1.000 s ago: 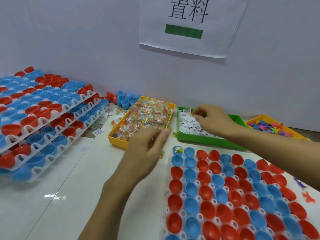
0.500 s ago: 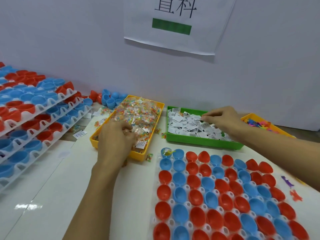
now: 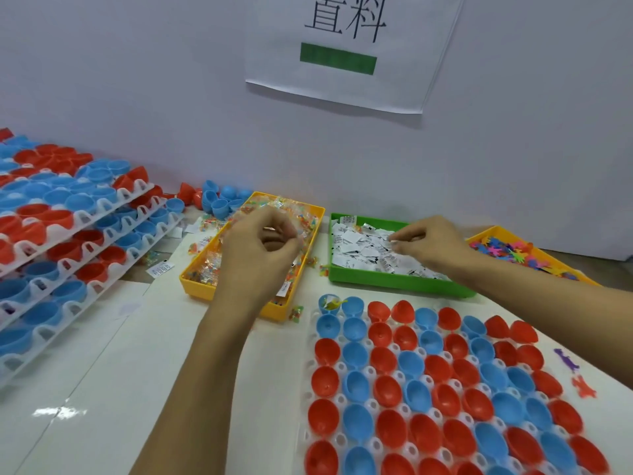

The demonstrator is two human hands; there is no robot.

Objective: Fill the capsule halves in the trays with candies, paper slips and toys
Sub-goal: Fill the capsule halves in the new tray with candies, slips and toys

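My left hand (image 3: pixel 260 248) hovers over the yellow bin (image 3: pixel 310 265) of wrapped candies (image 3: pixel 274 207), fingers curled around clear candy packets. My right hand (image 3: pixel 428 243) reaches into the green bin (image 3: pixel 394 286) and pinches a white paper slip (image 3: pixel 392 240) among many slips. A second yellow bin (image 3: pixel 493 233) at the far right holds colourful flat toys (image 3: pixel 507 250). In front lies a white tray (image 3: pixel 310 371) of red and blue capsule halves (image 3: pixel 421 371). The far-left blue half (image 3: pixel 329 303) in its top row holds a candy and a slip; the others look empty.
Stacked trays of red and blue halves (image 3: pixel 68 231) fill the left side. Loose capsule halves (image 3: pixel 219 198) lie by the wall. Stray candies (image 3: pixel 296 313) and slips (image 3: pixel 160 268) sit around the candy bin. A purple toy (image 3: pixel 567 359) and a red toy (image 3: pixel 584 387) lie right of the tray.
My left hand has moved from the near tray back over the candy bin and lifted with candy packets in its fingers. My right hand stays in the green bin, picking at slips.
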